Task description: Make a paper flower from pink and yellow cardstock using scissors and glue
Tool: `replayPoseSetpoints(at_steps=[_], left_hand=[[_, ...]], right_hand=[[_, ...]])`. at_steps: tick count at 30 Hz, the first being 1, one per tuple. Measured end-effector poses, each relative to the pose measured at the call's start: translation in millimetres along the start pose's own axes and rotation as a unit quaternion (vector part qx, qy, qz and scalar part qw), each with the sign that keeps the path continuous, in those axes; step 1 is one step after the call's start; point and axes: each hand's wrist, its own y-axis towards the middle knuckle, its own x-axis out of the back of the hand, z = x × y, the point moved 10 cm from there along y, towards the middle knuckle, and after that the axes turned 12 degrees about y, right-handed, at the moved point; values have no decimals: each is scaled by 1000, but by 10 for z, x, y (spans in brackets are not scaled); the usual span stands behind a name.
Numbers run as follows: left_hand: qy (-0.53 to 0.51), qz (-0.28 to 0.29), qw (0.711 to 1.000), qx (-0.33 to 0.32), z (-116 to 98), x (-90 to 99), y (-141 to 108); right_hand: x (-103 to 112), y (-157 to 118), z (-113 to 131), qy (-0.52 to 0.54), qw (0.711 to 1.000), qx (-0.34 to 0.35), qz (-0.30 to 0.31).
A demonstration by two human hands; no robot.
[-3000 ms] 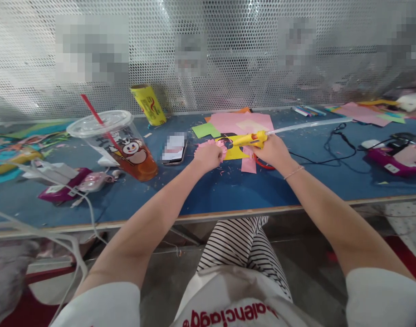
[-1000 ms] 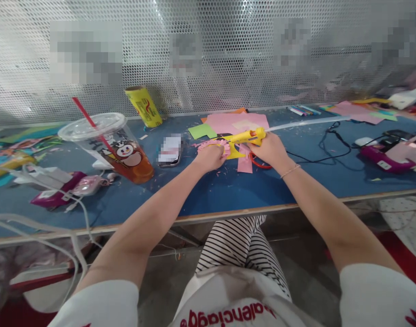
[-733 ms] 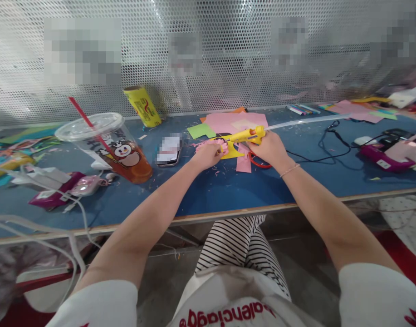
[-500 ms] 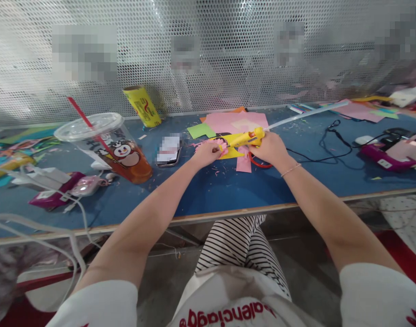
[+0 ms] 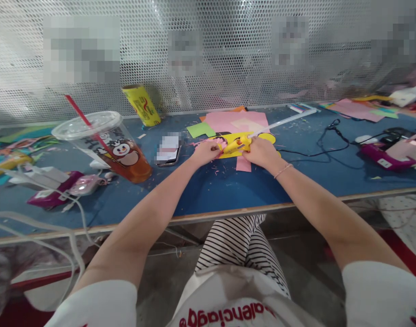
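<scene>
My right hand (image 5: 262, 152) is wrapped round a yellow hot glue gun (image 5: 237, 145). A long clear glue stick (image 5: 285, 121) juts from its back end towards the upper right. The gun's nozzle points left and sits close to the fingertips of my left hand (image 5: 205, 153). Those fingers pinch a pink fringed paper piece (image 5: 220, 141), partly hidden by the hand. Beneath both hands lies a flat yellow piece (image 5: 252, 135) with rounded parts showing past my right hand. A small pink paper strip (image 5: 243, 164) lies just below the gun.
Pink paper sheets (image 5: 237, 120) and a green scrap (image 5: 201, 130) lie behind my hands. To the left are a phone (image 5: 168, 149), a large drink cup (image 5: 126, 156), a yellow tube (image 5: 142, 105) and a purple power strip (image 5: 54, 193). A black cord (image 5: 313, 159) runs right.
My right hand has brought the glue gun left and slightly down, so its nozzle is nearer my left fingers. The glue stick shifted with it. My left hand stays almost in place.
</scene>
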Motion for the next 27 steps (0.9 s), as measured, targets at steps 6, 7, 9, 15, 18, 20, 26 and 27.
replayPoseSetpoints(at_steps=[6, 7, 9, 15, 18, 20, 26, 27], left_hand=[[-2, -2, 1000, -1, 6, -2, -4], [-3, -2, 1000, -2, 4, -1, -7], [-5, -2, 1000, -6, -2, -1, -11], [-2, -2, 1000, -6, 18, -7, -5], [0, -3, 1000, -8, 17, -6, 1], [1, -4, 1000, -9, 18, -4, 4], [3, -4, 1000, -11, 22, -5, 9], [3, -4, 1000, -10, 24, -5, 9]], right_hand=[[-57, 12, -16, 7, 1000, -4, 29], [-63, 12, -16, 12, 999, -4, 33], [-67, 12, -13, 23, 999, -2, 36], [-84, 18, 4, 42, 998, 14, 42], [-71, 23, 15, 41, 998, 26, 38], [-60, 26, 7, 34, 998, 28, 34], [-56, 17, -6, 26, 999, 27, 34], [-56, 12, 3, 30, 999, 29, 33]])
